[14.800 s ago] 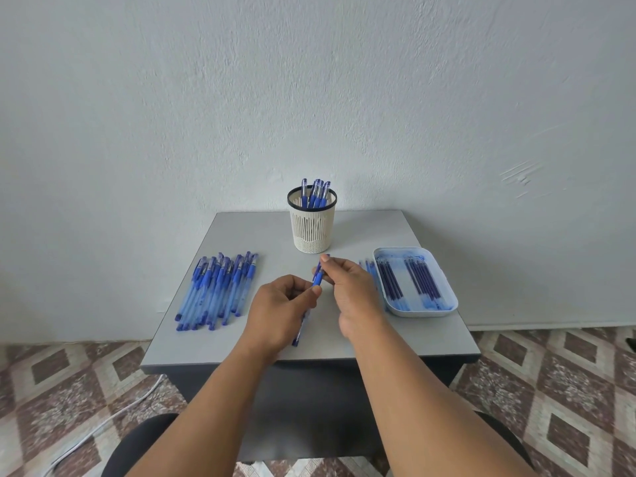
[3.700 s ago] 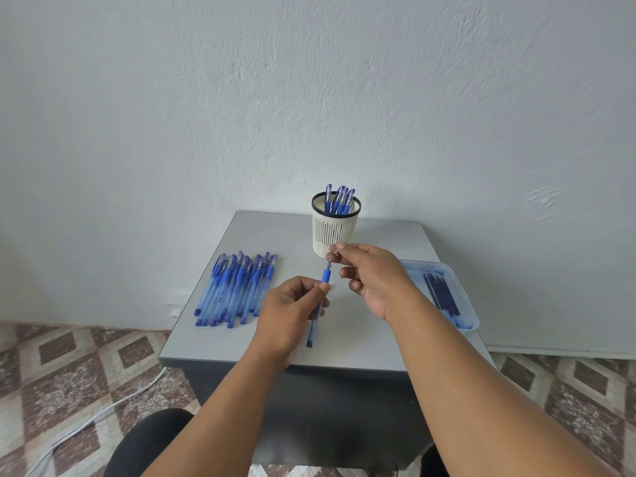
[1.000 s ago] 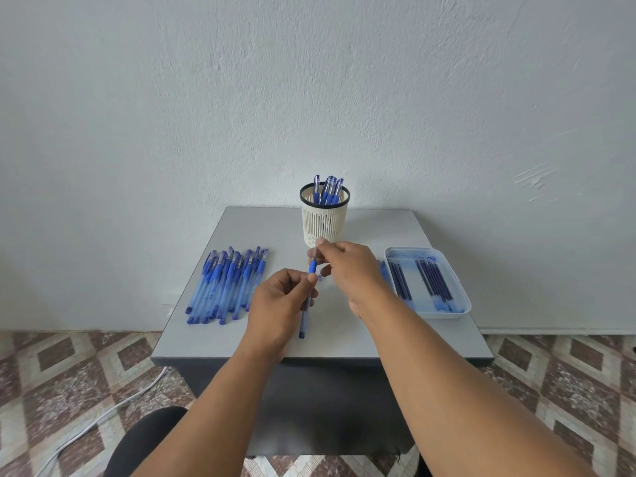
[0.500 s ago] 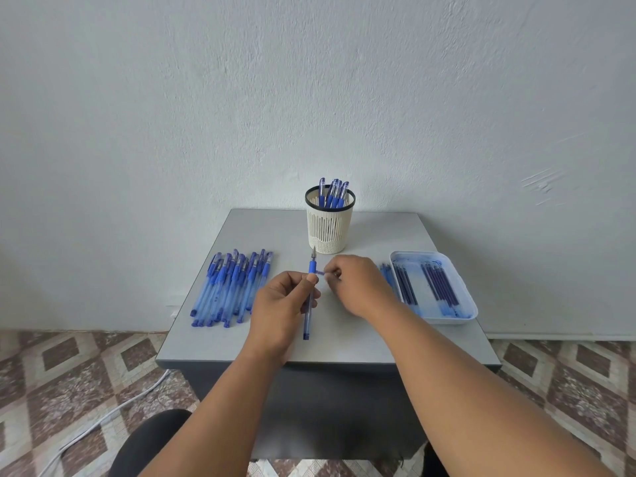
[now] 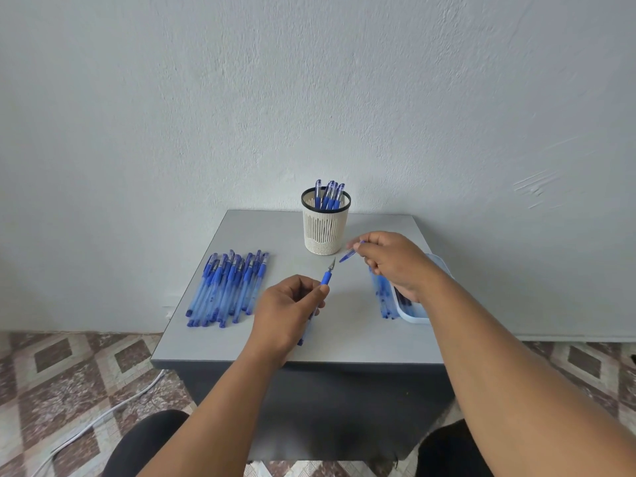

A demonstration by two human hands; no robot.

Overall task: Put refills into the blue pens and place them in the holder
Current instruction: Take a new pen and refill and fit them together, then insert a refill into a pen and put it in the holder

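Pen [image 5: 325,279] gripped in left hand [image 5: 287,309] — tip up toward holder [image 5: 326,224]; cap [image 5: 349,255] pinched in right hand [image 5: 395,263].

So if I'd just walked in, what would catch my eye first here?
Probably the two hands over the grey table: the left hand holds an uncapped blue pen tip-up, while the right hand pinches its cap beside it. Next, the white mesh holder with capped pens at the back, and the row of pens lying at left.
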